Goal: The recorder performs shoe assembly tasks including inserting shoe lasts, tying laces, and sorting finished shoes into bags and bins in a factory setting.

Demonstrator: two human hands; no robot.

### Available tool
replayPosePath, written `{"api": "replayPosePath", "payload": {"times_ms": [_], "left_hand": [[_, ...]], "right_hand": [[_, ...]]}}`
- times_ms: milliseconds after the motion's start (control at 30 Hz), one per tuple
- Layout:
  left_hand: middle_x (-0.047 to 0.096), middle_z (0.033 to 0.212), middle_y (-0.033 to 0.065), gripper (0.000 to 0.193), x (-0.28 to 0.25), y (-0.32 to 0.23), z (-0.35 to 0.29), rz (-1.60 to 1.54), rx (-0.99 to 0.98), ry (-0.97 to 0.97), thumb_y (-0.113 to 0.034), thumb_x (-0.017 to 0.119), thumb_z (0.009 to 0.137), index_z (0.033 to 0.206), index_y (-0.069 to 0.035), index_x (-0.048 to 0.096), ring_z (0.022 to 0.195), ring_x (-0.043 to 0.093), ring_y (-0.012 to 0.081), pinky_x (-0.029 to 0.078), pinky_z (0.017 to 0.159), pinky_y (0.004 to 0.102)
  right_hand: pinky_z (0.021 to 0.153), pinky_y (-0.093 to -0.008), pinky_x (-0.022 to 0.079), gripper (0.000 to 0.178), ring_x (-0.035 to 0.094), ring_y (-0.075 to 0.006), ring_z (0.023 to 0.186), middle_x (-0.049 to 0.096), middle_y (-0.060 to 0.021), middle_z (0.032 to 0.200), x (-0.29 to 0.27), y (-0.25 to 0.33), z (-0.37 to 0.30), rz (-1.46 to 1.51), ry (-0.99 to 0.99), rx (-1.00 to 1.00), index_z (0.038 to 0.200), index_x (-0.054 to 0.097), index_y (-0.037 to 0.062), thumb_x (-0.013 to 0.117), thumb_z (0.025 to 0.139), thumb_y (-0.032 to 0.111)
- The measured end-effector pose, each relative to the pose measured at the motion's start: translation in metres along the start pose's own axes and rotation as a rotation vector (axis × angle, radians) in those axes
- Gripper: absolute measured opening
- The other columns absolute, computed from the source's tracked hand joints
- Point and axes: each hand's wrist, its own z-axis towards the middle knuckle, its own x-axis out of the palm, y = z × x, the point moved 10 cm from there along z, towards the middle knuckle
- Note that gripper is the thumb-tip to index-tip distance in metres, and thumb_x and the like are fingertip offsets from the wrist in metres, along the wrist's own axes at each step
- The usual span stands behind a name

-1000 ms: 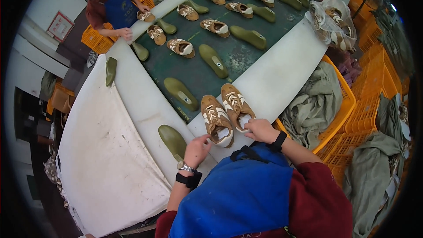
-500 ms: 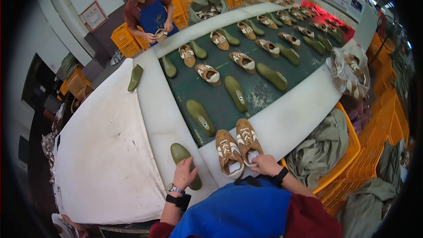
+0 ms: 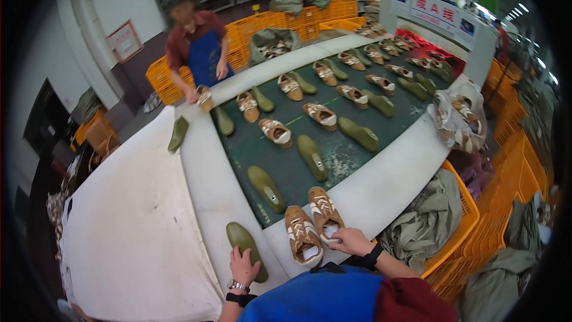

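Left hand (image 3: 243,268), bottom of frame left of centre: fingers extended, slightly parted, laid over the near part of a green shoe last (image 3: 238,235); not curled tight, firmness of contact cannot be told. Right hand (image 3: 353,241), lower centre: thumb and forefinger nipped together on the heel collar of the right sneaker (image 3: 323,206), brown suede with white stripes and laces. Left sneaker (image 3: 300,229) close beside it, toe likewise toward the top of frame; white insert visible in each shoe opening.

Wrists: silver watch (image 3: 238,285) and black band on the left; black band on the right. Blue apron (image 3: 316,298) and maroon sleeve (image 3: 411,301) along the bottom edge.

Pair and last rest on white ledges (image 3: 381,167) bordering a dark green conveyor belt (image 3: 238,161), mid-frame. Belt carries rows of similar sneakers and green lasts. Left: white-covered table (image 3: 137,232), a lone last (image 3: 178,134) at its upper corner. Right: clear plastic bag (image 3: 459,122) of shoes; below, orange crate (image 3: 468,206) with grey-green cloth (image 3: 426,214). Upper left: co-worker (image 3: 205,56) in blue apron, one hand at a brown sneaker.
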Motion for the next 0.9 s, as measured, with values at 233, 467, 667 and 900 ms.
{"api": "replayPosePath", "payload": {"times_ms": [233, 467, 667, 900], "left_hand": [[0.041, 0.13, 0.013, 0.078, -0.001, -0.111, 0.03, -1.12, -0.055, 0.53, -0.034, 0.07, 0.075, 0.135, -0.007, 0.028, 0.118, 0.041, 0.0221, 0.039, 0.093, 0.0326], [0.051, 0.119, 0.0064, 0.058, -0.014, -0.149, 0.03, -1.531, -0.078, 0.571, -0.025, 0.065, 0.079, 0.125, 0.001, 0.041, 0.11, 0.048, 0.0174, 0.037, 0.096, 0.0309], [0.056, 0.112, 0.0051, 0.05, -0.016, -0.124, 0.037, -1.516, -0.154, 0.466, -0.014, 0.065, 0.078, 0.122, -0.002, 0.044, 0.099, 0.055, 0.0155, 0.045, 0.086, 0.0288], [0.054, 0.111, 0.0051, 0.049, -0.02, -0.131, 0.041, -1.246, -0.035, 0.363, -0.012, 0.065, 0.078, 0.121, -0.002, 0.043, 0.095, 0.055, 0.0136, 0.046, 0.083, 0.0276]], "right_hand": [[0.069, -0.0346, 0.048, 0.021, 0.058, -0.027, 0.081, 0.058, -0.0076, 0.092, -0.076, 0.129, 0.0, 0.569, -0.06, -0.516, 0.091, 0.059, 0.0043, 0.067, 0.076, 0.017], [0.07, -0.0304, 0.048, 0.028, 0.059, -0.0237, 0.082, 0.057, -0.0065, 0.098, -0.047, 0.158, -0.005, 0.419, 0.236, -0.53, 0.102, 0.057, 0.0053, 0.066, 0.079, 0.019], [0.071, -0.03, 0.048, 0.048, 0.059, -0.0229, 0.083, 0.054, -0.0096, 0.097, -0.09, 0.135, 0.014, 0.661, -0.119, -0.229, 0.12, 0.05, 0.0101, 0.067, 0.078, 0.024], [0.069, -0.0329, 0.049, 0.066, 0.058, -0.0262, 0.081, 0.049, -0.0134, 0.106, -0.08, 0.14, 0.024, 0.433, -0.236, -0.198, 0.129, 0.038, 0.0109, 0.067, 0.07, 0.016]]}}
